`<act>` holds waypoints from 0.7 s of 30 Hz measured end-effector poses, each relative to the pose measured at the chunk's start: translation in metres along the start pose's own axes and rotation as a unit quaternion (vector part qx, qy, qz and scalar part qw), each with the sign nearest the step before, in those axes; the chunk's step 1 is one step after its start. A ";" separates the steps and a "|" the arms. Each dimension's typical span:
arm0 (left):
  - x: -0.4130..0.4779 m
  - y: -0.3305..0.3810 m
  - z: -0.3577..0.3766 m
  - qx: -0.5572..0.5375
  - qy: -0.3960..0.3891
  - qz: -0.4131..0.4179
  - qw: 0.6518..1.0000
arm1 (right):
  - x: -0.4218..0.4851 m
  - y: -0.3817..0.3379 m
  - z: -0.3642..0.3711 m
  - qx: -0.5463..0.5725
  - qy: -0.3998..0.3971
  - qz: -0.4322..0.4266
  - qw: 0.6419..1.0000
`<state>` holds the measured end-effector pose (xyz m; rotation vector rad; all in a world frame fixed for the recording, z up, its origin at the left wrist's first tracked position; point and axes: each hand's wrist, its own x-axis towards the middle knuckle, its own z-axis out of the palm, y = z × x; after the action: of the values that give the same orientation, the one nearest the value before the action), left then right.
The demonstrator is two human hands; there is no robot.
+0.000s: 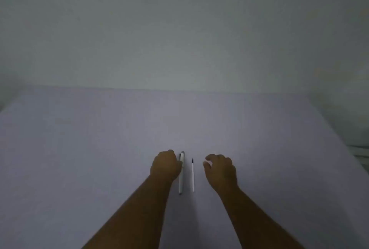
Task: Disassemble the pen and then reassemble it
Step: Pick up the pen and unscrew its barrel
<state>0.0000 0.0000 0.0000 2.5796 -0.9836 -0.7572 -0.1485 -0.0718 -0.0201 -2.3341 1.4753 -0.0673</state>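
A white pen barrel (181, 177) with a dark clip at its far end lies lengthwise on the pale purple table (99, 149). My left hand (165, 166) is curled against its left side, fingertips touching the barrel near the clip. A thin white refill (192, 177) with a dark tip pointing away from me lies parallel, just right of the barrel. My right hand (219, 169) hovers to the right of the refill, fingers bent and apart, holding nothing.
A plain grey wall (179, 29) rises behind the table's far edge. The table's right edge runs diagonally at the right, with a pale object (361, 155) beyond it. The scene is dim.
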 end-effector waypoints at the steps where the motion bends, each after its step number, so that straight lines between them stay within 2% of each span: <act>1: -0.002 -0.001 0.007 -0.008 -0.021 -0.019 1.000 | 0.000 0.001 0.003 -0.002 -0.001 0.001 1.000; 5: -0.004 -0.007 0.035 -0.074 -0.037 -0.054 0.995 | 0.002 0.001 0.018 0.023 -0.003 0.008 1.000; 12: 0.004 -0.010 0.040 -0.081 -0.030 -0.051 0.995 | 0.011 -0.012 0.028 0.094 -0.021 0.006 0.995; 15: 0.002 -0.013 0.037 -0.124 -0.005 -0.027 0.992 | 0.015 -0.024 0.026 0.156 -0.036 0.038 0.986; 18: 0.000 -0.013 0.035 -0.147 0.021 0.028 0.988 | 0.021 -0.037 0.022 0.262 -0.054 0.113 0.957; 21: -0.002 -0.011 0.033 -0.137 0.019 0.089 0.986 | 0.028 -0.043 0.016 0.318 -0.063 0.145 0.935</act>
<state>-0.0142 0.0073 -0.0309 2.2308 -1.0037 -0.7362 -0.0955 -0.0756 -0.0245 -1.5672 1.4437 -0.2692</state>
